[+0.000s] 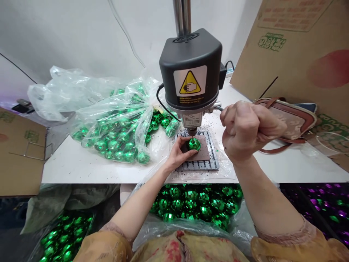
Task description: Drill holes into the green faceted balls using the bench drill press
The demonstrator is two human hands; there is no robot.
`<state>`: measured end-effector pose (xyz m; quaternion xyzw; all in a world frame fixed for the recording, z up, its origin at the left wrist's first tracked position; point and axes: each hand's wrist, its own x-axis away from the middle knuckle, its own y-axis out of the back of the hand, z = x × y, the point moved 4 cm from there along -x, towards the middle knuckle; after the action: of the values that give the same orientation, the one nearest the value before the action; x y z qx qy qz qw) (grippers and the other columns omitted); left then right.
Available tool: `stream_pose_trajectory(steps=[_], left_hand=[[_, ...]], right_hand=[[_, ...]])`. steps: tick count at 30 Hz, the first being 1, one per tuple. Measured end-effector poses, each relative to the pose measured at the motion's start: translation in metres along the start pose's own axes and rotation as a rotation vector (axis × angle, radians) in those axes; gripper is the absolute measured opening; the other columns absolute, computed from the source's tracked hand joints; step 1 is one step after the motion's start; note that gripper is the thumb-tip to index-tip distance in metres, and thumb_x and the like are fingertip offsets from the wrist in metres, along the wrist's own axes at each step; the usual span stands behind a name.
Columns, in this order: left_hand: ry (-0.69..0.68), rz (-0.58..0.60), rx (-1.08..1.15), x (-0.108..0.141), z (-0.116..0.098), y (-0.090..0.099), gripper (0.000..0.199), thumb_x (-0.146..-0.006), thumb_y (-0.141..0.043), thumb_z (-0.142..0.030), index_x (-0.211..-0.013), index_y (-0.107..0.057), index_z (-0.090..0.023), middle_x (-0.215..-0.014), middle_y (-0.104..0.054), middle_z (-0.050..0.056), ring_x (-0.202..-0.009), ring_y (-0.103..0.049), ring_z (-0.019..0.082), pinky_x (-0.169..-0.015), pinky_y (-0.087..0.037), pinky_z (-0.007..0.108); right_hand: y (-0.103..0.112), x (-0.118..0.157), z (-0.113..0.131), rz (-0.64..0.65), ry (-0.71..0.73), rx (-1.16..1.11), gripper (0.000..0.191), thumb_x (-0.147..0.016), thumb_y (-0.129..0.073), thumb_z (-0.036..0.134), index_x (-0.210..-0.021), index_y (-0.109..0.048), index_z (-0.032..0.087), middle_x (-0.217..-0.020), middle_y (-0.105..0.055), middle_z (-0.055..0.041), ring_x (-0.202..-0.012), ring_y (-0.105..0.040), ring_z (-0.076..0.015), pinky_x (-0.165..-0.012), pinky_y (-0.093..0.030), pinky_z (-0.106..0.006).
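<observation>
Under a black bench drill press, my left hand pinches a shiny green faceted ball between thumb and fingers. The ball rests on a brownish square pad over the grey slotted base plate. Directly above it, the drill chuck points down; whether the bit touches the ball is hard to make out. My right hand is closed in a fist round the drill press lever, which is mostly hidden by the fingers.
A clear plastic bag of green balls lies left on the white table. More green balls fill a plastic-lined container below the front edge. A brown-trimmed handbag and a cardboard box stand right. Dark shavings are scattered about the base.
</observation>
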<state>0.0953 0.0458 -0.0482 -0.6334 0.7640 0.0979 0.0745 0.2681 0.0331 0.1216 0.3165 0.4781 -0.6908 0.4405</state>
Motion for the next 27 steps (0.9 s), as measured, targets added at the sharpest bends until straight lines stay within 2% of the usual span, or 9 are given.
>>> stream_pose_trajectory(steps=[10,16,24,27], left_hand=[[0.01,-0.004,0.016,0.0,0.0,0.0,0.06,-0.073,-0.088,-0.047,-0.116,-0.058,-0.019,-0.117,-0.072,0.01,-0.11,-0.068,0.023,-0.102,-0.051,0.041],[0.018,-0.005,0.02,0.0,0.002,0.0,0.06,-0.072,-0.089,-0.047,-0.115,-0.057,-0.018,-0.122,-0.07,0.012,-0.117,-0.066,0.025,-0.106,-0.049,0.043],[0.018,-0.01,0.04,0.0,0.001,0.0,0.061,-0.071,-0.09,-0.047,-0.114,-0.057,-0.018,-0.12,-0.07,0.012,-0.116,-0.066,0.024,-0.106,-0.049,0.043],[0.018,-0.011,0.034,0.0,0.002,-0.001,0.06,-0.071,-0.09,-0.046,-0.114,-0.057,-0.018,-0.12,-0.07,0.011,-0.115,-0.067,0.024,-0.106,-0.049,0.043]], right_hand=[[0.007,0.011,-0.002,-0.022,0.115,-0.02,0.053,-0.09,-0.057,0.017,-0.056,-0.016,0.016,-0.048,-0.02,0.006,-0.042,-0.023,-0.0027,-0.043,-0.023,-0.025],[0.009,0.017,-0.009,0.048,0.021,-0.071,0.056,-0.089,-0.056,0.021,-0.051,-0.015,0.018,-0.045,-0.021,0.0059,-0.042,-0.022,-0.0049,-0.045,-0.024,-0.029],[0.012,0.023,-0.004,0.077,0.192,-0.079,0.049,-0.083,-0.056,0.013,-0.055,-0.016,0.017,-0.045,-0.026,0.0068,-0.037,-0.025,-0.0044,-0.042,-0.029,-0.028],[0.007,0.013,-0.001,0.017,0.124,-0.044,0.052,-0.085,-0.058,0.014,-0.053,-0.017,0.017,-0.044,-0.023,0.0069,-0.037,-0.024,-0.0035,-0.041,-0.026,-0.027]])
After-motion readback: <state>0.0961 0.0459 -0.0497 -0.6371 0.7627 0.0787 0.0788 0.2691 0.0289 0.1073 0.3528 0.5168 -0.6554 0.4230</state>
